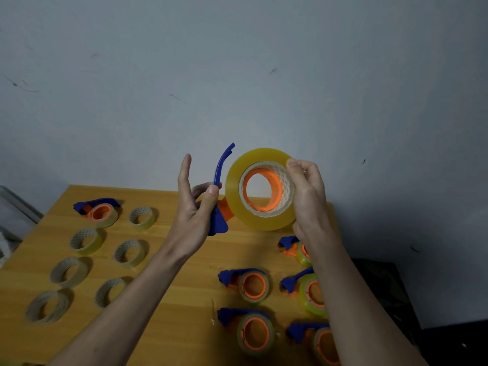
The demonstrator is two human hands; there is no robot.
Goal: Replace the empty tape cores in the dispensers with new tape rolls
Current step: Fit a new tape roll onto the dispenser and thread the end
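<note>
Mid-frame, left hand [195, 204] pinches dispenser [219, 204] handle, right hand [306, 196] grips new roll [260, 190] on hub; next, likely press it fully home.

One head-worn camera looks forward and down, close over the table [184, 286].

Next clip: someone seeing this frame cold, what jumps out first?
A big yellow tape roll on an orange hub, held up against the grey wall at centre, the right hand gripping its right edge. Beside it, the left hand pinches the blue dispenser handle. Below, on the wooden table, bare cores and thin rolls lie at left, loaded blue-and-orange dispensers at right.
</note>
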